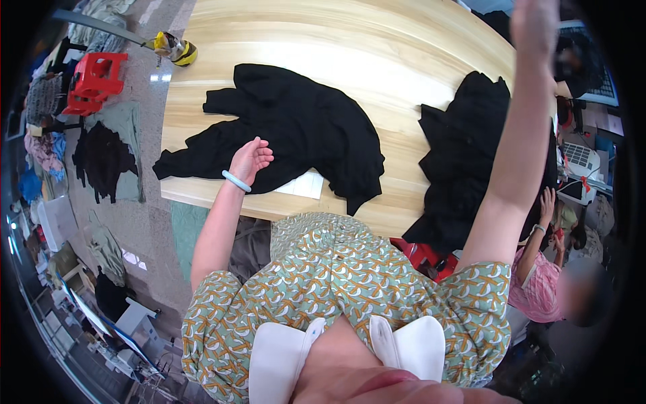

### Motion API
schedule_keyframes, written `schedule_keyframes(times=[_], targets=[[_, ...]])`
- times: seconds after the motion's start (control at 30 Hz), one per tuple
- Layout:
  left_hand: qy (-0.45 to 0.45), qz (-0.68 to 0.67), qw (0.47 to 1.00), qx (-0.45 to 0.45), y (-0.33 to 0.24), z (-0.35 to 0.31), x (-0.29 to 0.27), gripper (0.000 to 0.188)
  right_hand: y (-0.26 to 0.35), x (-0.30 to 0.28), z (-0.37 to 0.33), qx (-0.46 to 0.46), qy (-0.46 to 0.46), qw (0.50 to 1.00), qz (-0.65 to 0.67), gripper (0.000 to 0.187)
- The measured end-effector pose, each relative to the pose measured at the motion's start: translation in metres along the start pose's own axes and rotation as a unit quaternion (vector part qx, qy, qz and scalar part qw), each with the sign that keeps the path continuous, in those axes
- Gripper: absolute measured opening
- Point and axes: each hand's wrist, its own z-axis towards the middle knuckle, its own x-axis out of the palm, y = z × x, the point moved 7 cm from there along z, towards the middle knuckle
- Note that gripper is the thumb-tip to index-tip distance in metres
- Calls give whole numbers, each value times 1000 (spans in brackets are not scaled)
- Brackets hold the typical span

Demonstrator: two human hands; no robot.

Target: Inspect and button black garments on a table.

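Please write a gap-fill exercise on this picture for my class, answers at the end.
The garment under the wearer's left hand is coloured ____.
The wearer's pale bangle circles the ____ wrist.
The wearer's right hand is at the picture's ____ edge.
The stool on the left is coloured ____.

Missing words: black; left; top; red.

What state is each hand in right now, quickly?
Left hand: open, fingers loosely bent, no object visible in it, over the black garment.
Right hand: cannot be told; blurred at the upper edge.
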Motion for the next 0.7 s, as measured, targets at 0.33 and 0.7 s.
schedule_keyframes(times=[0.33,0.7], targets=[[-72,263,954,126,-9,25,33,20,-128,5,-458,498,483,680,-238,80],[60,655,556,509,-37,58,173,36,-42,-5,-359,305,315,887,-147,20]])
